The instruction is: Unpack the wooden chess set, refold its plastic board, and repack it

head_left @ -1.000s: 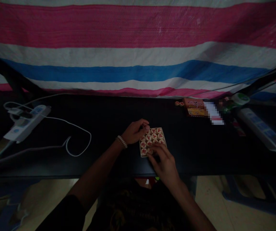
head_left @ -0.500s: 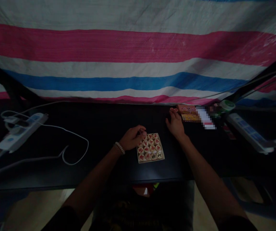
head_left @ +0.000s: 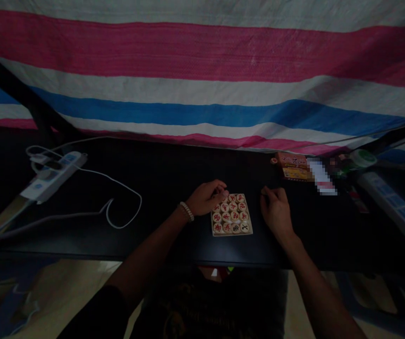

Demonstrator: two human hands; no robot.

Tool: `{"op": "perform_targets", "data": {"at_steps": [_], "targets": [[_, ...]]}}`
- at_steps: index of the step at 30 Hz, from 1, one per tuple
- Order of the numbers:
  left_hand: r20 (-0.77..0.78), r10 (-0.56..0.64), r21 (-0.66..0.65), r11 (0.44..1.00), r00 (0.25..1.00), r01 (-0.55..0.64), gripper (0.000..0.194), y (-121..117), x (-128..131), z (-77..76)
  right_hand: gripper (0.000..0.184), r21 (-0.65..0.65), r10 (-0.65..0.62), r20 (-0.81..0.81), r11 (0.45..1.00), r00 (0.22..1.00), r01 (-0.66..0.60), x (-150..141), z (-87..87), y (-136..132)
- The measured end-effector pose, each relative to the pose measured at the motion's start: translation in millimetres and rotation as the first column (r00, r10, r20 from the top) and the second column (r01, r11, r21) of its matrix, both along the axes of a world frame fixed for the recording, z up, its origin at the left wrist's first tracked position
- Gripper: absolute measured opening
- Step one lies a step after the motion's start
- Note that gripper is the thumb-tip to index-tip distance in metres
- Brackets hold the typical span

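Observation:
A square tray of round xiangqi pieces lies on the black table, most pieces marked in red and a couple in black along the near row. My left hand rests at the tray's far left corner, its thumb over the pieces there and its fingers loosely bent and apart. Some pieces under it are hidden. Just right of the tray is my right hand, with the fingers curled in and the thumb against the index finger. A small dark spot shows at its fingertips; what it is cannot be made out.
One loose round piece lies beside an orange-red box at the back right. White power strips stand at the left and right, with a white cable looping over the table. A striped sheet hangs behind.
My right hand has drawn back from beside the orange-red box toward the tray, its fingers now curled. My left hand stays at the tray's corner. The whole view has shifted slightly.

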State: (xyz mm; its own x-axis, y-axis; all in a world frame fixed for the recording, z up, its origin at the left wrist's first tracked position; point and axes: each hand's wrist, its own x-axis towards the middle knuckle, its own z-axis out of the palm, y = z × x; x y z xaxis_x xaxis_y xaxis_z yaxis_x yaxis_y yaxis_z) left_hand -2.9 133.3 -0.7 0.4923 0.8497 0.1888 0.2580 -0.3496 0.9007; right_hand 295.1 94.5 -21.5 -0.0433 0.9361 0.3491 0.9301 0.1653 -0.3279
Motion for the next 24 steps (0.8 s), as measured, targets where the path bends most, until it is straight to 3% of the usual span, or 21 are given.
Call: {"op": "perform_targets", "data": {"at_steps": [8, 14, 19, 24], "targets": [[-0.013, 0.011, 0.011, 1.0, 1.0, -0.011, 0.033, -0.7, 0.2, -1.5, 0.031, 0.022, -0.033, -0.211, 0.999, 0.977, 0.038, -2.8, 7.3, -66.0], [-0.032, 0.011, 0.02, 1.0, 0.999, -0.01, 0.034, -0.3, -0.4, -3.8, 0.023, -0.016, -0.022, -0.445, 1.0, 0.895, 0.016, -44.7, 30.2, -101.1], [-0.035, -0.001, 0.008, 1.0, 0.999, 0.001, 0.036, -0.5, -0.9, -1.4, 0.018, -0.05, 0.115, -0.481, 0.986, 0.869, -0.158, -82.6, 39.8, -110.6], [-0.042, 0.0, 0.006, 1.0, 0.999, 0.0, 0.033, -0.8, -1.3, 2.9, 0.028, -0.069, 0.149, -0.477, 0.976, 0.866, -0.206, -76.9, 38.9, -109.4]]}}
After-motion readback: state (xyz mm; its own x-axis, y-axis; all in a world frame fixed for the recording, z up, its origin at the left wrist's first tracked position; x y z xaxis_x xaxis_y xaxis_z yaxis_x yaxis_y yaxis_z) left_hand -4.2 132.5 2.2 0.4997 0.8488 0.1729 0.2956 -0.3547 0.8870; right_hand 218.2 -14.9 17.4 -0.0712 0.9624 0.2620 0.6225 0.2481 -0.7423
